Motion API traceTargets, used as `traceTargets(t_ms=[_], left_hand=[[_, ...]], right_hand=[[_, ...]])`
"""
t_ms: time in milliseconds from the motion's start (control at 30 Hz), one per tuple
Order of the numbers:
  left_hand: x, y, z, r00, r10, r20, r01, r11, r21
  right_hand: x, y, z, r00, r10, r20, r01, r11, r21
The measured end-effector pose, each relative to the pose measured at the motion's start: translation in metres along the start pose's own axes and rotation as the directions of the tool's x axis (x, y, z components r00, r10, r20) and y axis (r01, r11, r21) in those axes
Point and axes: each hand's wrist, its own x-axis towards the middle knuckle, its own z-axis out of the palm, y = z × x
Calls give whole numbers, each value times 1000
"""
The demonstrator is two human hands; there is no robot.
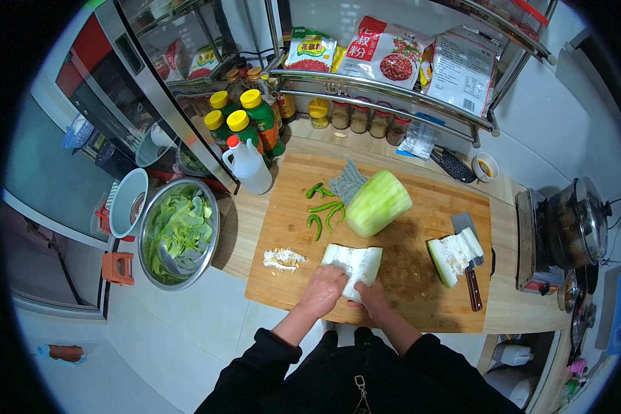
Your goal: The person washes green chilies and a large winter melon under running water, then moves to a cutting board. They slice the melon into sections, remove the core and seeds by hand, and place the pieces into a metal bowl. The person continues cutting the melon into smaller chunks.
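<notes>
On the wooden cutting board (409, 305), a halved piece of pale winter melon (365, 259) lies with its white inside up. My left hand (327, 287) has its fingers bent into the melon's inside at the left. My right hand (371, 297) grips the near right edge, thumb on top. Farther off lies a large peeled melon piece (379, 203) beside a patterned cloth (348, 181) and several green chillies (325, 207). Scooped melon pith with seeds (283, 259) lies at the left. At the right, another melon piece (451, 256) rests partly over the blade of a cleaver (474, 290).
A steel bowl of leafy greens (178, 233) and a pale basin (128, 203) stand left. A white jug (249, 166) and yellow-capped bottles (248, 116) stand behind. A steel rack (383, 88) overhangs the back. A lidded pot (574, 227) sits on a stove at right.
</notes>
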Motion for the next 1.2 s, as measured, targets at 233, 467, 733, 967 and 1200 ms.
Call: traceTargets(t_ms=[233,467,733,967,1200], left_hand=[[8,-2,22,958,103,269,-161,966,201],[18,-4,26,926,128,356,-215,953,216],[25,-2,29,886,129,445,-250,942,225],[37,-15,19,949,-6,314,49,990,-131],[43,0,40,724,-453,519,686,399,-608]], right_hand=[[1,1,1,1000,-3,-25,2,998,-65],[6,4,-4,998,-63,31,65,996,-67],[14,6,-17,972,-65,226,68,998,-7],[11,5,-23,966,25,258,-30,999,14],[9,3,-20,955,-16,296,32,998,-49]])
